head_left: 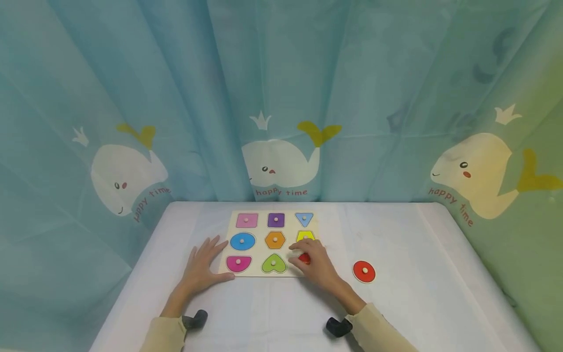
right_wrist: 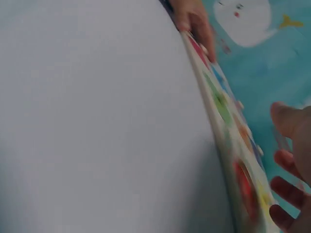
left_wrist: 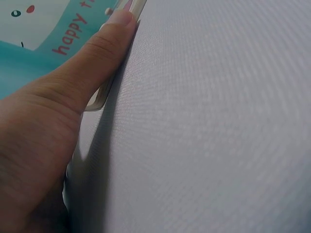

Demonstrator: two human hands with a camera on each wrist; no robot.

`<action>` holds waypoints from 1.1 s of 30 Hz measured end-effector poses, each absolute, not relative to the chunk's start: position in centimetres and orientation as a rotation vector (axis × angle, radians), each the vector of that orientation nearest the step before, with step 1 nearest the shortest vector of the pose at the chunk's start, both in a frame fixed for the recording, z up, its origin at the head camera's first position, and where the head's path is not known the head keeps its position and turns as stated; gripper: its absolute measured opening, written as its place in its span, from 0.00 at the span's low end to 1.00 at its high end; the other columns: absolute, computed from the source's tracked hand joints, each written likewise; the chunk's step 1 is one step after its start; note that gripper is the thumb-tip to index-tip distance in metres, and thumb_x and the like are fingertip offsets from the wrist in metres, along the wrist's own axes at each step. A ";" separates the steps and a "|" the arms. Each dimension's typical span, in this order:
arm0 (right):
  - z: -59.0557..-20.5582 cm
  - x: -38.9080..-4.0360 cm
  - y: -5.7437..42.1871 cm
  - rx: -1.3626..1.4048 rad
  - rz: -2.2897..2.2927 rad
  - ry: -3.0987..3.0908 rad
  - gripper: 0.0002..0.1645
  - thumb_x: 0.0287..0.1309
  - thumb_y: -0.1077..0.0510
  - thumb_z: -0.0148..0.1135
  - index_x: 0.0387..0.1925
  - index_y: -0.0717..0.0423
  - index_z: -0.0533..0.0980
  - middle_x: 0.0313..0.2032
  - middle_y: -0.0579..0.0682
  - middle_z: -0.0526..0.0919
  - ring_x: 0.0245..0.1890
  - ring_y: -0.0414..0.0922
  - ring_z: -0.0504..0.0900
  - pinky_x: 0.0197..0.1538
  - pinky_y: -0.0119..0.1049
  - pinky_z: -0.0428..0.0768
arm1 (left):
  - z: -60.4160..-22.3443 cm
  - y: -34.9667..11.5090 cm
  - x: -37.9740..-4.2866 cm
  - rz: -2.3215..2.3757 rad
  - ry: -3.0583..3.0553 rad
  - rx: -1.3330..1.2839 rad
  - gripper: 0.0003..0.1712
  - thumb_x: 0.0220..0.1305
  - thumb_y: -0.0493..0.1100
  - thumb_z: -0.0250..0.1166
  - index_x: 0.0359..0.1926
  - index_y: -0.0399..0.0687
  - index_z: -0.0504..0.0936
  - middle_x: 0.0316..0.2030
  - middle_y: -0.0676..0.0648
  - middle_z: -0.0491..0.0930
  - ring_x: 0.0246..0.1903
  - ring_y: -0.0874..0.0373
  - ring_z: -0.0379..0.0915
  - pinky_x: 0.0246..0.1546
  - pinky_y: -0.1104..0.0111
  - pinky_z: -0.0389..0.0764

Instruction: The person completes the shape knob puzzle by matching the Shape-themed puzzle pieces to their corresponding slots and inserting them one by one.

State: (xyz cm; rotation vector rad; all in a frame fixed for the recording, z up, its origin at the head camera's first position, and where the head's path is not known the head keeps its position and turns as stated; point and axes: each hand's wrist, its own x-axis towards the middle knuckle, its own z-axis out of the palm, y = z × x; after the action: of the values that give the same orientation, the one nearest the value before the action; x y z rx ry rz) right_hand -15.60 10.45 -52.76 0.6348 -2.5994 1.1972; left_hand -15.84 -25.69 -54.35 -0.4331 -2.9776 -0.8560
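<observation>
A cream shape puzzle board (head_left: pixel 259 252) lies on the table with knobbed pieces set in it, among them a pink half-round piece (head_left: pixel 233 265), a blue oval (head_left: pixel 248 242) and a green heart (head_left: pixel 268 266). My left hand (head_left: pixel 203 266) spreads at its left side; the thumb rests on the front left corner in the left wrist view. Above the board's front right part hovers my right hand (head_left: pixel 318 266), fingers loosely bent and apart, holding nothing. It partly hides a red round spot (head_left: pixel 304 258) and a yellow piece (head_left: pixel 303 235). A red round piece (head_left: pixel 364 271) with a pale knob lies right of the board.
The white tablecloth (head_left: pixel 409 303) covers the table. Behind it hangs a blue-green curtain (head_left: pixel 374 98) printed with whales. Dark wrist cameras (head_left: pixel 338 327) sit by both sleeves, close over the cloth.
</observation>
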 end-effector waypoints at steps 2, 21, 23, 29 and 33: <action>-52.4 -15.4 12.6 0.614 1.158 -2.624 0.16 0.53 0.58 0.79 0.45 0.51 0.86 0.47 0.46 0.86 0.50 0.47 0.78 0.53 0.48 0.78 | -54.3 -25.7 -15.8 -0.859 -2.972 -0.435 0.58 0.48 0.67 0.77 0.76 0.49 0.68 0.77 0.36 0.58 0.77 0.32 0.43 0.71 0.30 0.38; -52.4 -11.9 28.2 0.406 1.088 -2.795 0.14 0.49 0.63 0.81 0.37 0.46 0.86 0.56 0.61 0.83 0.60 0.67 0.74 0.61 0.71 0.69 | -54.1 -26.0 -16.0 -0.840 -2.972 -0.444 0.57 0.48 0.65 0.78 0.75 0.49 0.68 0.77 0.36 0.59 0.77 0.32 0.44 0.71 0.30 0.38; -52.4 -11.9 28.3 0.401 1.096 -2.793 0.14 0.49 0.64 0.81 0.36 0.47 0.87 0.56 0.61 0.83 0.61 0.67 0.74 0.62 0.71 0.68 | -54.1 -26.0 -16.0 -0.846 -2.970 -0.448 0.57 0.48 0.65 0.78 0.75 0.48 0.68 0.77 0.36 0.59 0.77 0.32 0.44 0.71 0.30 0.38; -52.9 -11.7 28.5 0.364 1.124 -2.796 0.12 0.51 0.65 0.78 0.36 0.46 0.88 0.58 0.61 0.82 0.63 0.66 0.72 0.63 0.71 0.67 | -54.4 -25.9 -16.0 -0.849 -2.979 -0.446 0.57 0.47 0.65 0.78 0.75 0.49 0.68 0.77 0.36 0.59 0.77 0.32 0.44 0.71 0.30 0.38; -53.1 -11.5 28.6 0.341 1.130 -2.804 0.11 0.52 0.64 0.78 0.36 0.47 0.88 0.59 0.62 0.81 0.64 0.66 0.70 0.63 0.72 0.66 | -54.5 -25.8 -16.0 -0.846 -2.979 -0.443 0.57 0.47 0.65 0.78 0.75 0.49 0.68 0.77 0.37 0.59 0.77 0.32 0.44 0.71 0.30 0.38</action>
State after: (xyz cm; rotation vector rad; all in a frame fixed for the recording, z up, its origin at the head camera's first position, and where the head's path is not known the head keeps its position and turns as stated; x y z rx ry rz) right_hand -11.52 28.57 -53.08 0.3406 -2.8040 1.1297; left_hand -16.00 -25.83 -54.55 -0.4429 -2.9786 -0.8460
